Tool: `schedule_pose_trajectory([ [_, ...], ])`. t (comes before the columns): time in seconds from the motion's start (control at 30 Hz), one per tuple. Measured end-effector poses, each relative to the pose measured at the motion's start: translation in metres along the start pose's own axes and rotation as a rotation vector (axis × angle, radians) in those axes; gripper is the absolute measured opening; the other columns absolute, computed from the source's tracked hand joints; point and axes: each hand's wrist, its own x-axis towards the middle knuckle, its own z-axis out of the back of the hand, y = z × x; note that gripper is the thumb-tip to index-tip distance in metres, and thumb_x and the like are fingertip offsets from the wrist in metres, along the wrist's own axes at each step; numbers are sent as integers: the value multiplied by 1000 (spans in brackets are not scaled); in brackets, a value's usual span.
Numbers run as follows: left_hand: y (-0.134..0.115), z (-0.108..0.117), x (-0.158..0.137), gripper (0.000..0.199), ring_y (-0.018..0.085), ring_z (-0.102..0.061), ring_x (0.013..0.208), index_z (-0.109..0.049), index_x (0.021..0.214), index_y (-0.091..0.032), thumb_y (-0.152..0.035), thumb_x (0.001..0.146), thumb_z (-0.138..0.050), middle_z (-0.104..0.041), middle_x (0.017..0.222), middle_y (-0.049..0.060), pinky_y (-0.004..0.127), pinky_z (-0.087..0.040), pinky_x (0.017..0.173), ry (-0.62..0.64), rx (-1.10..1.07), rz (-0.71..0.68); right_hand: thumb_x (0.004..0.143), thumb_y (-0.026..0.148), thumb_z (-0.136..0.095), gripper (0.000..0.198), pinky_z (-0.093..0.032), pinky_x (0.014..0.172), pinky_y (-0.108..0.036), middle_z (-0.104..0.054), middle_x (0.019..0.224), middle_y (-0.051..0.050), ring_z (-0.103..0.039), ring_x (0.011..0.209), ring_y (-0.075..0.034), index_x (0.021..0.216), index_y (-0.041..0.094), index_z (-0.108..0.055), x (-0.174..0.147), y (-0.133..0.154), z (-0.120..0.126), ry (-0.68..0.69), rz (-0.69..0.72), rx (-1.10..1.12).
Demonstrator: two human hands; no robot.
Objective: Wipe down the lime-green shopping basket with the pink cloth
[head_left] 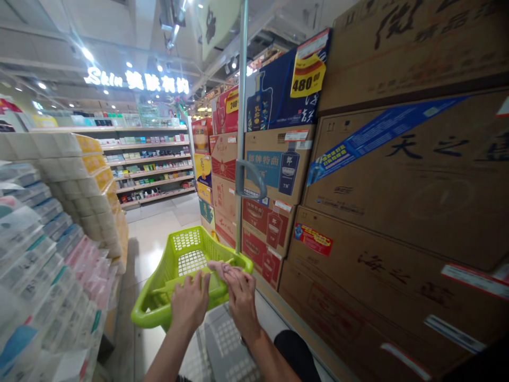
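A bright green plastic shopping cart basket with a holed floor is in front of me. My left hand rests at its near part, fingers bent forward over a green crosspiece and somewhat apart. Just to its right, my right hand pinches a crumpled pink cloth against the basket's right near side. The fingertips are partly hidden by the cloth and the hand. Below the hands shows a grey lower basket.
Stacked brown cartons line the right side, with printed boxes further on. A metal pole with a grey handle rises by the basket. Packaged tissues are piled left; stocked shelves stand beyond the tiled floor.
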Motion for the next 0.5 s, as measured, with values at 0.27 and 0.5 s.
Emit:
schedule_pose_trajectory([
  [0.27,20,1,-4,56,25,-55,88,-64,107,-22,-57,95,-22,-63,97,10,37,-40,78,-152,173,47,99,27,-40,31,-40,96,-42,-67,117,-10,-58,110,-21,115,21,-65,3,-23,-9,-219,-220,52],
  [0.5,44,8,-6,55,24,-55,91,-65,102,-22,-57,96,-22,-64,95,7,35,-39,81,-135,175,24,96,38,-37,40,-48,84,-34,-69,104,-13,-65,94,-22,109,15,-67,43,-22,-21,-274,-478,265],
])
